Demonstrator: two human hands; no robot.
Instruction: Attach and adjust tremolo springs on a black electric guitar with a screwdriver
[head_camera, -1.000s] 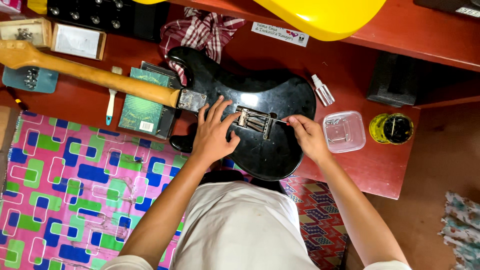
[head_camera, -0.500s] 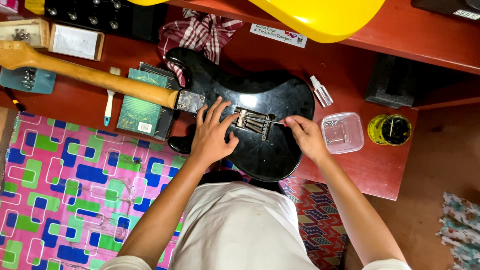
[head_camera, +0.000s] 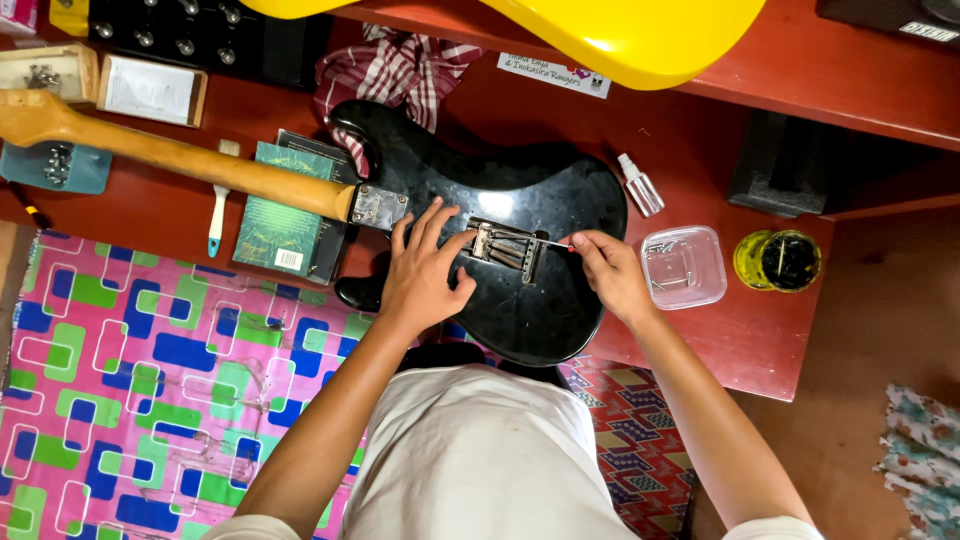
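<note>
— Two hands work on the black guitar body (head_camera: 480, 250), which lies back-side up on the red table (head_camera: 700, 160) with its wooden neck (head_camera: 180, 165) running off to the person's left. There is only the head view, looking straight down.

— How does each hand sit?

— The left hand (head_camera: 425, 275) lies flat on the body, fingers spread and loose, fingertips at the left edge of the spring cavity (head_camera: 505, 245); it clamps nothing and only steadies the guitar. The right hand (head_camera: 612, 272) is pinched together on a thin cotton swab (head_camera: 552, 243) whose tip points into the cavity.

— What is different from a second ago?

— The right hand sits a little farther to the right now, so more of the swab shows between the fingers and the metal. The left hand stays roughly where it was. The guitar itself has hardly shifted.

— And what does that suggest?

— Probably that the swab is being drawn back out of the springs, or stroked along them, rather than pressed deeper; the cleaning looks under way, not finished.

— What lies close by?

— A small spray bottle (head_camera: 640, 185) and a clear plastic box (head_camera: 683, 266) just to the right, a yellow-rimmed tin (head_camera: 778, 260) beyond, a green book (head_camera: 282, 208) under the neck.
</note>
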